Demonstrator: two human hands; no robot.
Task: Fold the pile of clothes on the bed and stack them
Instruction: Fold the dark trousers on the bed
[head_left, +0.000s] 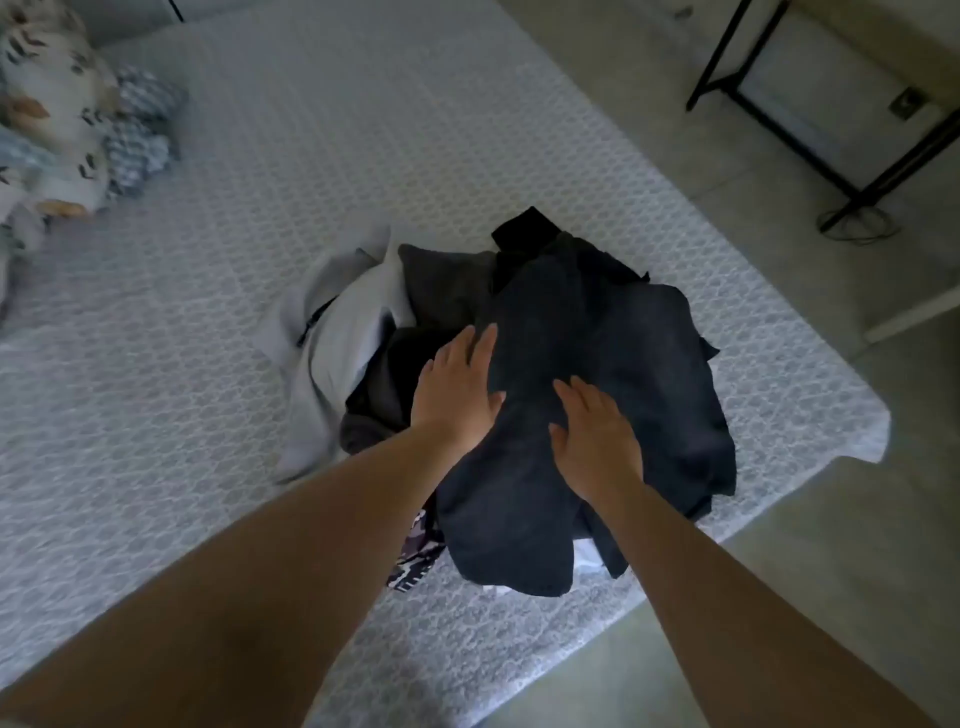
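Hands settling on the unfolded heap

Left hand (457, 387) and right hand (595, 441) are lying flat, fingers straight, on the dark navy cloth garment (597, 364); lifting carelessly risks dragging neighbouring clothes off the patterned white bed (311, 182).

The bed (218, 322) wears a matt woven cover with a fine raised lattice pattern. On it, the dark garment (597, 395) on top of the pile is soft, matt cloth, slightly napped; the pale garment (332, 332) at its left is smooth cloth. At the far left, printed bedding (57, 130) looks soft and matt. The floor (779, 597) is smooth with a dull sheen. The frame (769, 119) at far right is matt black, probably metal.
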